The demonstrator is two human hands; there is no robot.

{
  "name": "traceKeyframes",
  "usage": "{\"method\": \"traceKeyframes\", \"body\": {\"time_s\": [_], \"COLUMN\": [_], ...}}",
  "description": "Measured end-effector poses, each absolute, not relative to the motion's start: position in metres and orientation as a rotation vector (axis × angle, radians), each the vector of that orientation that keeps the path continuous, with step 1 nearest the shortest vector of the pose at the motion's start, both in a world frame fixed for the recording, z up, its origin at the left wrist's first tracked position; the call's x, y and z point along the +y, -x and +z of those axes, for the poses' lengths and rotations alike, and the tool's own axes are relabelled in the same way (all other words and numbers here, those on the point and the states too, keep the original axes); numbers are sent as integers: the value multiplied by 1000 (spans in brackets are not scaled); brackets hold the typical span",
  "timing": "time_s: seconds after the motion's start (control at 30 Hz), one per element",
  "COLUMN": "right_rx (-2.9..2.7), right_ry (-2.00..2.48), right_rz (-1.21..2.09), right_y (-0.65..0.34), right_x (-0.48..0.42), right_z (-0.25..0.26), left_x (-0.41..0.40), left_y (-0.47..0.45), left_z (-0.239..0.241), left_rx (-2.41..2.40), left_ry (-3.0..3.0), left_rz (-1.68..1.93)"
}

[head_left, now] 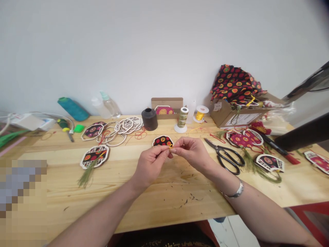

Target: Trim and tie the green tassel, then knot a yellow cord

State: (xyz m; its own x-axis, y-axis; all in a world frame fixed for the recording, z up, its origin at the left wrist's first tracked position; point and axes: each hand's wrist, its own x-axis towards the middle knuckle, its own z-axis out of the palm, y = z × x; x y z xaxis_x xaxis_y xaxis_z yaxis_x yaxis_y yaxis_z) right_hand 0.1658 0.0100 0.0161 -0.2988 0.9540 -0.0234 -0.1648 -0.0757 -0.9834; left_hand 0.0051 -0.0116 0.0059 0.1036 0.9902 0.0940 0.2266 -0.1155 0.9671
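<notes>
My left hand (151, 163) and my right hand (191, 151) meet over the middle of the table, fingertips pinched together. Between them shows a small loop of yellow cord (171, 146). Just behind my fingers is a pale-framed ornament (162, 140) with black, red and yellow patterned fabric; its lower part is hidden by my hands. Whether the cord is fixed to it, I cannot tell. Black-handled scissors (226, 156) lie to the right of my right hand. A similar ornament with a green tassel (88, 169) rests on the left.
Cut-out frames (127, 125), a black thread cone (149, 119), a green thread spool (182, 118) and a yellow cord spool (202, 113) stand or lie behind. At right are more ornaments (244, 138), a cardboard box (226, 115) with fabric and a black post (305, 132).
</notes>
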Motion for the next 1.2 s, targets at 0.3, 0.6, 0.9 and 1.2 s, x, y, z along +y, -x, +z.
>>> {"method": "traceKeyframes", "body": {"time_s": [0.3, 0.6, 0.9, 1.2], "right_rx": [-1238, -1271, -1304, -1392], "right_ry": [989, 1032, 1036, 930], "right_rz": [1527, 1462, 1464, 1448], "right_y": [-164, -166, -168, -172], "right_x": [10, 10, 11, 12], "right_z": [18, 20, 18, 15], "left_x": [-13, -11, -12, -11], "left_y": [-5, -6, -4, -4], "left_z": [6, 5, 2, 4], "left_rx": [1249, 1264, 1214, 1156], "left_ry": [-1584, -1600, -1691, -1726], "left_rz": [1069, 1079, 1090, 1097]}}
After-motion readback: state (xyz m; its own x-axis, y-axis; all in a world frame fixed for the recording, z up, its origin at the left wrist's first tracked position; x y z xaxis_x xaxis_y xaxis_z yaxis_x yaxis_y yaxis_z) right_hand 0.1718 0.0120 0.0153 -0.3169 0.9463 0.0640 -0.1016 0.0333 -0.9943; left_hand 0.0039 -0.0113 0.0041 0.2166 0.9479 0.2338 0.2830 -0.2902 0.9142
